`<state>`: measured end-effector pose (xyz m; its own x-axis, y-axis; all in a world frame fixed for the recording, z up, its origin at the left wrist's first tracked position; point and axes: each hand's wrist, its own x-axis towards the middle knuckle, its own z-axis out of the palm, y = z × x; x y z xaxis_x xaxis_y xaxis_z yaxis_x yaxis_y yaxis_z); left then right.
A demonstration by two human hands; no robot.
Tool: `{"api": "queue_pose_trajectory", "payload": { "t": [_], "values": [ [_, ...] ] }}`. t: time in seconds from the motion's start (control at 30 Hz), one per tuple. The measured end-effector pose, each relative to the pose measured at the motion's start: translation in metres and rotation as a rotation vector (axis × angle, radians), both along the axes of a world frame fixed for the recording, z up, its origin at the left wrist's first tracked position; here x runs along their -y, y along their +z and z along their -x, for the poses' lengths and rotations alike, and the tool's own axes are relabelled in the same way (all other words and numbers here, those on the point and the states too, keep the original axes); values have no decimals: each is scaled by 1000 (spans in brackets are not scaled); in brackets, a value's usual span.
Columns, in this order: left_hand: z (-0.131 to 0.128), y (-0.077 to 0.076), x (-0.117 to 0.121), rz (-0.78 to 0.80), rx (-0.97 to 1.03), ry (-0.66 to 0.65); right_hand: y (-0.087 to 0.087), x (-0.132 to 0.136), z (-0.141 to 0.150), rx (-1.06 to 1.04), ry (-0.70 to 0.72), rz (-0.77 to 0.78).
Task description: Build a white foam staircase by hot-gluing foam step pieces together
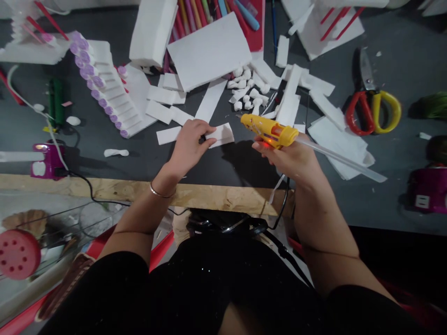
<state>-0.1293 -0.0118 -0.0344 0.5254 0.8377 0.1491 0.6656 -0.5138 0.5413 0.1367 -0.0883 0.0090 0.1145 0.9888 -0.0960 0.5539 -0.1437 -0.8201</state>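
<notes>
A small white piece (222, 134) is pinched between thumb and fingers of the left hand (191, 143), just above the dark tabletop (146, 160) or perhaps touching it. A yellow glue gun (268, 130) is gripped in the right hand (293, 156), near a cluster of white twists (248, 88).

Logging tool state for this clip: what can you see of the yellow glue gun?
The glue gun has a yellow, plastic-looking body with small printed marks and an orange-red glow underneath. Its dark nozzle points left, raised over the dark tabletop. A long translucent stick juts from its rear. The right hand grips it.
</notes>
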Motion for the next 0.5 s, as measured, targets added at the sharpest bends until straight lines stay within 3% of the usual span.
{"api": "queue_pose_trajectory", "payload": {
  "t": [0.3,0.5],
  "values": [
    [0,2,-1,5,-35,-10,-6,0,-1,-35,0,-7],
    [-1,5,2,-81,-36,7,-2,0,0,-43,-16,22]
  ]
}}
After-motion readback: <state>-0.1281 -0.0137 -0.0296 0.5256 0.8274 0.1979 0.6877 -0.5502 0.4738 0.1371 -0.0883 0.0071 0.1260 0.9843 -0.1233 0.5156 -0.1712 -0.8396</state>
